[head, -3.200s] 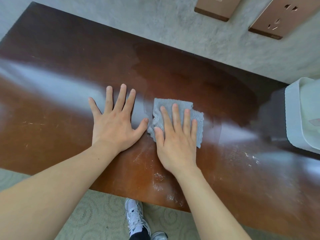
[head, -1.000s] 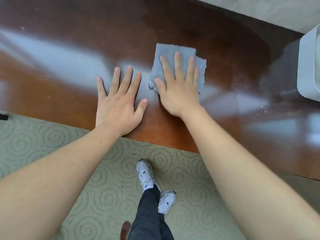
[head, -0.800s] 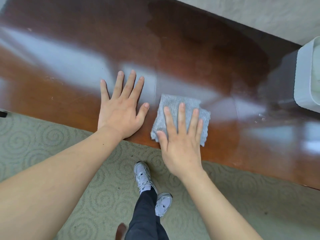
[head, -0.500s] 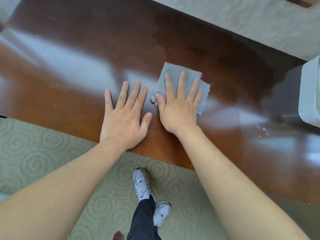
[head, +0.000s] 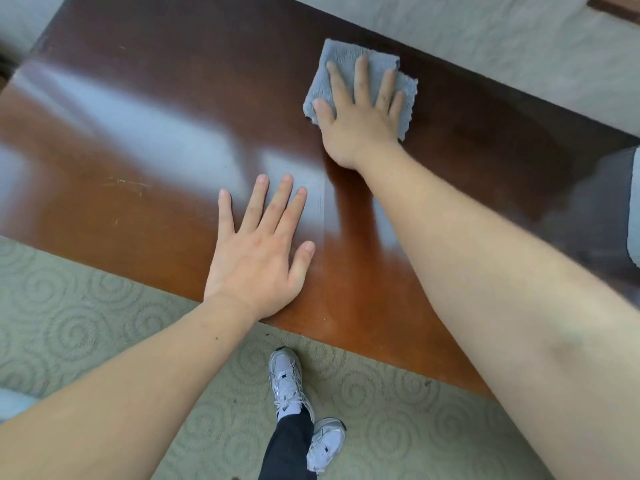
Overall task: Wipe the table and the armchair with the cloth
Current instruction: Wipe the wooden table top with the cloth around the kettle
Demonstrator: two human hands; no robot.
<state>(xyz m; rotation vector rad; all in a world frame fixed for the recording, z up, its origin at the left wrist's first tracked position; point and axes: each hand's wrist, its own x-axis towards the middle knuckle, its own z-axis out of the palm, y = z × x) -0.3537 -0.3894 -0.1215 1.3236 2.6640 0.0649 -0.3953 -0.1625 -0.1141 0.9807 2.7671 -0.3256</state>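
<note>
one view only, from a head-worn wide-angle camera above the near edge of the table [head: 145, 188], looking steeply down and forward toward the wall [head: 485, 39]. it sits close, so both forearms fill the lower frame, with the carpet [head: 86, 306] and shoes [head: 287, 379] below. the right edge is too blurred to read.

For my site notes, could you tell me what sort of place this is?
Probably a furnished indoor room, perhaps a hotel room or office. A glossy dark wooden table stands against a pale textured wall, over swirl-patterned carpet. I cannot narrow it further.
</note>
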